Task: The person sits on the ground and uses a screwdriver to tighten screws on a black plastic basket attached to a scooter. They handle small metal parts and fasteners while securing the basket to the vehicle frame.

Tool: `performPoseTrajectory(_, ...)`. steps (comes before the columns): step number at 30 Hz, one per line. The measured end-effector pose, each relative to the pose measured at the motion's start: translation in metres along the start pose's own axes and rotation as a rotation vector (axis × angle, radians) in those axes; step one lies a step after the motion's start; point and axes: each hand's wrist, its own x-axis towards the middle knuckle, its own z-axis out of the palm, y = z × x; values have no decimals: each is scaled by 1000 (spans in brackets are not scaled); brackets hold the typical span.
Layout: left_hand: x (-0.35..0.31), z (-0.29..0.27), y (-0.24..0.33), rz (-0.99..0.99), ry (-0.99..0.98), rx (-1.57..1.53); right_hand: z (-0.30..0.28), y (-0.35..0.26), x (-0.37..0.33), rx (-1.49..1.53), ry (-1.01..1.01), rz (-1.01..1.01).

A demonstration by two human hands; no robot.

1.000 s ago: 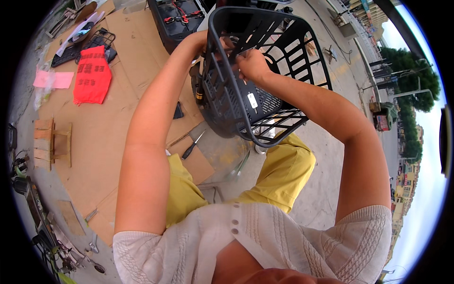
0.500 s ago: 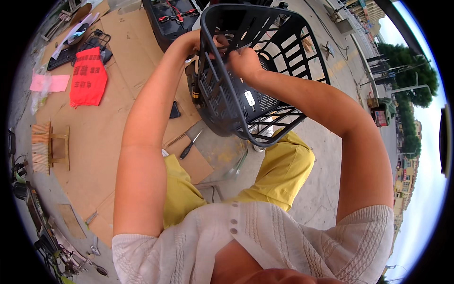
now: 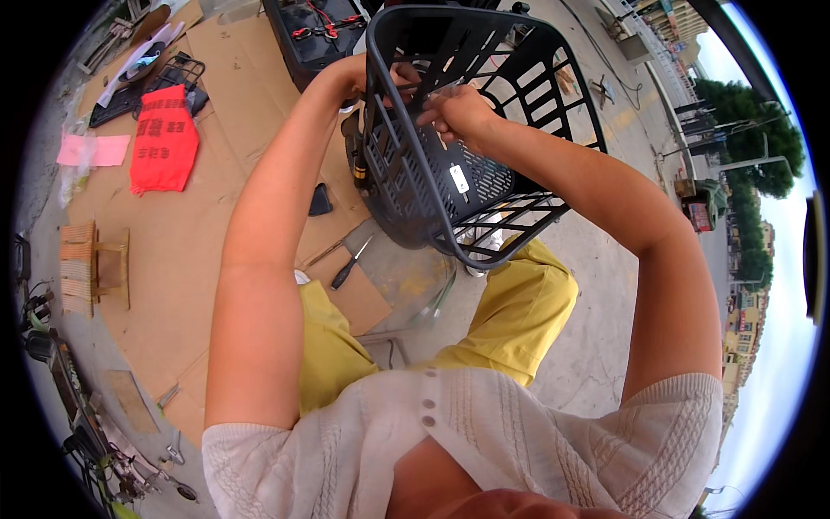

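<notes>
A black plastic basket [image 3: 424, 186] with slotted walls stands tilted in front of me, its mouth toward me. Inside it my right hand [image 3: 462, 112] has its fingers bent together in a pinch. Something small and see-through shows at the fingertips; I cannot make out what it is. My left hand [image 3: 401, 80] reaches round the outer left side of the basket and shows only in part through the wall, its fingers mostly hidden. A small pale metal plate [image 3: 458, 178] lies on the basket's floor panel.
A screwdriver [image 3: 347, 268] and a dark phone-like object [image 3: 321, 200] lie on the cardboard [image 3: 173, 294]. Further left are a red printed bag [image 3: 164, 143] and a small wooden stool [image 3: 91, 266]. A black case [image 3: 316, 39] with red-handled tools stands beyond the left hand.
My right hand has drawn slightly right inside the basket, and its fingers have turned more into view. The left hand stays at the basket's side.
</notes>
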Motion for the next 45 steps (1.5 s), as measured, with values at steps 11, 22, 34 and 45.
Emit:
performPoseTrajectory(11, -1, 1, 3, -17, -31, 25, 13, 4, -5, -388, 209, -285)
performPoseTrajectory(22, -7, 3, 8, -11, 21, 10, 13, 2, 1, 45, 62, -81)
performPoseTrajectory(34, -4, 3, 5, -45, 44, 18, -3, 7, 21, 589, -186, 179)
performPoseTrajectory(45, 2, -3, -5, -101, 39, -16, -45, -23, -1, 88, 39, -32)
